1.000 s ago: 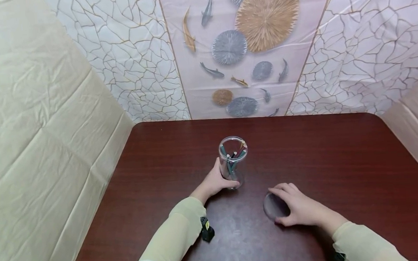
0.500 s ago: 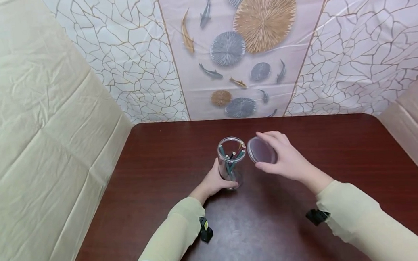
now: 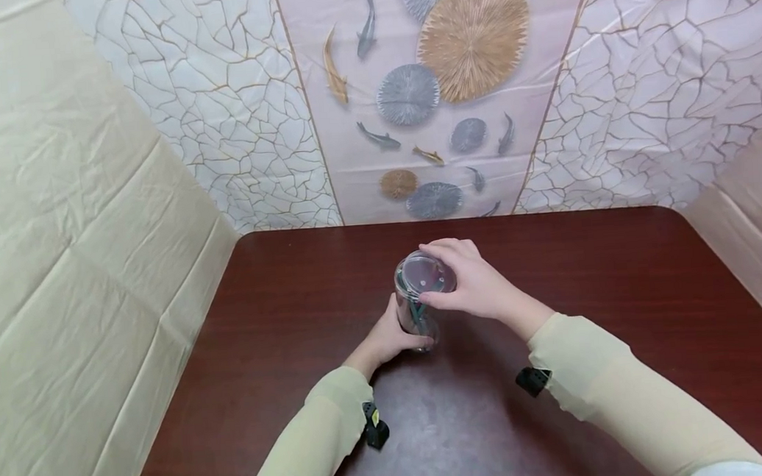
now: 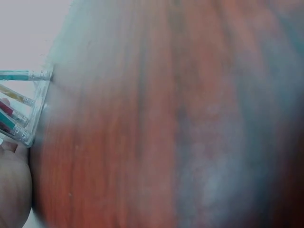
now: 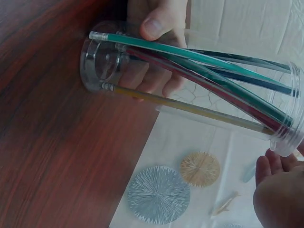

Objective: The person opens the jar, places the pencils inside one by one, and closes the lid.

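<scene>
A tall clear plastic jar (image 3: 419, 315) stands upright on the table, with several pencils (image 5: 190, 57) leaning inside, green, dark red and yellow among them. My left hand (image 3: 388, 333) grips the lower part of the jar, thumb on the near side and fingers curled round the other. At the top, my right hand (image 3: 469, 285) holds a round clear lid (image 3: 422, 273) by its edge, thumb and fingers on opposite sides. The lid lies over the jar's mouth. In the right wrist view the right fingers (image 5: 278, 194) are at the rim. The left wrist view catches the jar's base (image 4: 40, 111) and part of the left hand.
The dark reddish-brown table (image 3: 281, 333) reaches back to a patterned cloth (image 3: 415, 154) with fish and leaf shapes. A cream cloth (image 3: 111, 271) hangs along the left side. Small black cameras (image 3: 376, 428) are strapped at both wrists.
My right hand has lifted the lid from the table, carried it up and leftward, and brought it over the jar's mouth. The left hand has kept its grip on the jar.
</scene>
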A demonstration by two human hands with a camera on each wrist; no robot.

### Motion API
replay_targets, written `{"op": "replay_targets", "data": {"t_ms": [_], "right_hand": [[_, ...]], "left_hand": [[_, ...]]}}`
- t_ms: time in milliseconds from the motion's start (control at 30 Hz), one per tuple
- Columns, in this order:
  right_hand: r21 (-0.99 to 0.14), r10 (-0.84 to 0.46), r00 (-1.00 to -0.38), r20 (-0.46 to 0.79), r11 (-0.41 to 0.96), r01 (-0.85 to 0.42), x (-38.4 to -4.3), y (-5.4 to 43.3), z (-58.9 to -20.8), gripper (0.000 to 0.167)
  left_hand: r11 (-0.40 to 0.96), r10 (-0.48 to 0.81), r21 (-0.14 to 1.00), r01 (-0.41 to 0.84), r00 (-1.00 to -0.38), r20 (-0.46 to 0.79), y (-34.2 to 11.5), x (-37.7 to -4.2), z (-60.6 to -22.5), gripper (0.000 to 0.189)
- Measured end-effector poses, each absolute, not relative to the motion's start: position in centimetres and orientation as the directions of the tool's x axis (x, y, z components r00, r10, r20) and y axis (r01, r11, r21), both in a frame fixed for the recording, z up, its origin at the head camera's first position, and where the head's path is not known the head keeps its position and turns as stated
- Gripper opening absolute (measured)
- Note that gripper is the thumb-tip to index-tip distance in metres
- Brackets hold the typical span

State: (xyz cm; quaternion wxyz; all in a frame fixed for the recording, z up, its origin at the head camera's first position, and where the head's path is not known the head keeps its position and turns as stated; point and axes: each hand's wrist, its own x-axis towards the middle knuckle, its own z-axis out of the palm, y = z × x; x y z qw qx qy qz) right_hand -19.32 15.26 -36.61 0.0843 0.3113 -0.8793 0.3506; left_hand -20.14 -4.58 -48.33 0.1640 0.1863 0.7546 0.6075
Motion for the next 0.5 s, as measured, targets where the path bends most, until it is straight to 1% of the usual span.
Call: {"op": "replay_targets", "data": {"t_ms": [100, 267, 367, 500], "right_hand": [[-0.560, -0.509, -0.789, 0.344, 0.563, -0.608, -19.6, 15.1, -36.4, 0.071], [-0.574, -0.548, -0.791, 0.271, 0.568, -0.590, -19.9, 14.7, -36.0, 0.071], [-0.582, -0.567, -0.795, 0.216, 0.579, -0.571, -19.9, 14.6, -35.6, 0.073], [-0.559, -0.580, -0.799, 0.159, 0.615, -0.557, -20.0, 14.6, -34.9, 0.076]], "left_hand": [[0.176, 0.488, 0.980, 0.094, -0.873, -0.004, -4.7, -20.0, -48.2, 0.089], [0.188, 0.499, 0.979, 0.080, -0.866, -0.025, -4.7, -19.9, -48.1, 0.090], [0.183, 0.504, 0.980, 0.073, -0.863, -0.030, -4.6, -19.8, -48.0, 0.088], [0.173, 0.510, 0.982, 0.073, -0.860, -0.026, -4.5, -19.8, -47.9, 0.088]]}}
